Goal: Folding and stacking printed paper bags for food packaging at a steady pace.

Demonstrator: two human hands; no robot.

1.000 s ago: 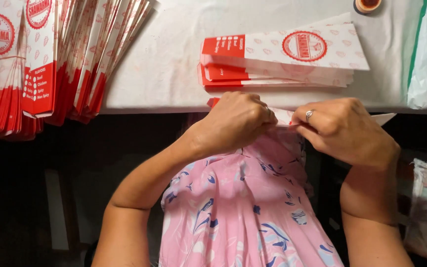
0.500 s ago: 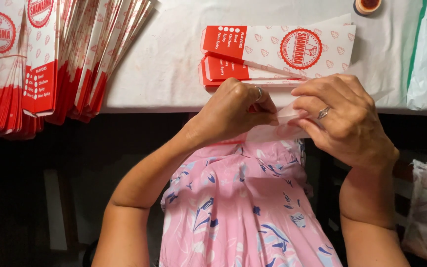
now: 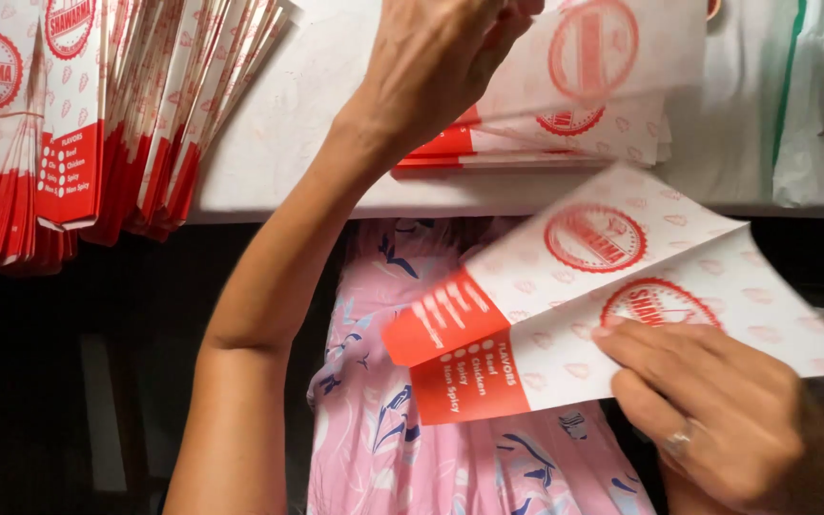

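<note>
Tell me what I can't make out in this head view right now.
- Left hand: fingertips cut by the top edge; its grip is unclear.
- Paper sleeve by that hand: motion-blurred.
- Two folded paper sleeves under the right hand: far corner cut by the right edge.
- Stack on the table: count hidden.

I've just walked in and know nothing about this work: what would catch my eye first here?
First, the two red-and-white paper sleeves fanned out at lower right, pinched by the right hand. Above, the left hand lifts another sheet off the small stack on the white table. A big fanned pile of sleeves fills the upper left.
</note>
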